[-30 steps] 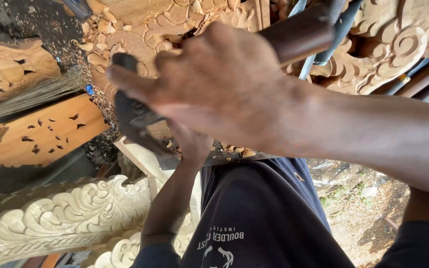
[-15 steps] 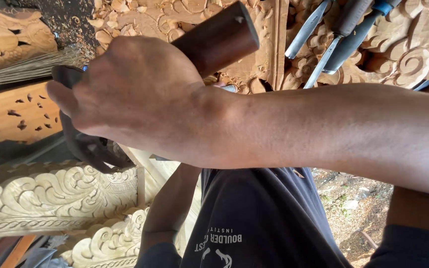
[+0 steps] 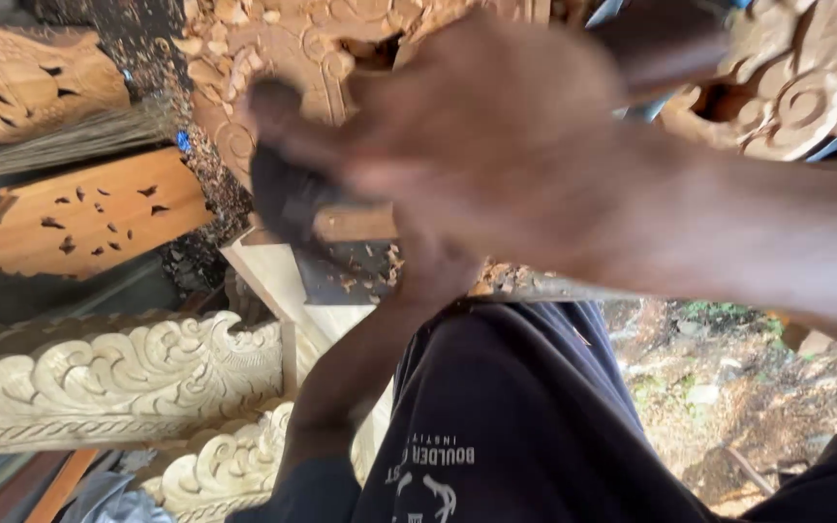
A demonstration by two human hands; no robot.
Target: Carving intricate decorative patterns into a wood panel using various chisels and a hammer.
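My right hand [image 3: 481, 131] reaches in from the right, blurred by motion, and is shut on a dark wooden mallet [image 3: 288, 194] whose end sticks out below the fingers at the left. It hovers over a carved brown wood panel [image 3: 283, 48] strewn with chips. My left forearm rises from the bottom centre. My left hand [image 3: 433, 276] is mostly hidden behind the right hand, so what it holds cannot be seen.
A pierced orange-brown panel [image 3: 89, 213] and broom bristles [image 3: 70, 140] lie at the left. Pale carved mouldings [image 3: 118, 378] sit at the lower left. More carved scrollwork [image 3: 806, 87] is at the top right. My dark clothing [image 3: 506, 416] fills the bottom; bare ground [image 3: 728, 387] lies to the right.
My right hand with the mallet has swung to the right and toward the panel, and is now motion-blurred. The mallet's brown end has left clear sight. The left forearm stays in place.
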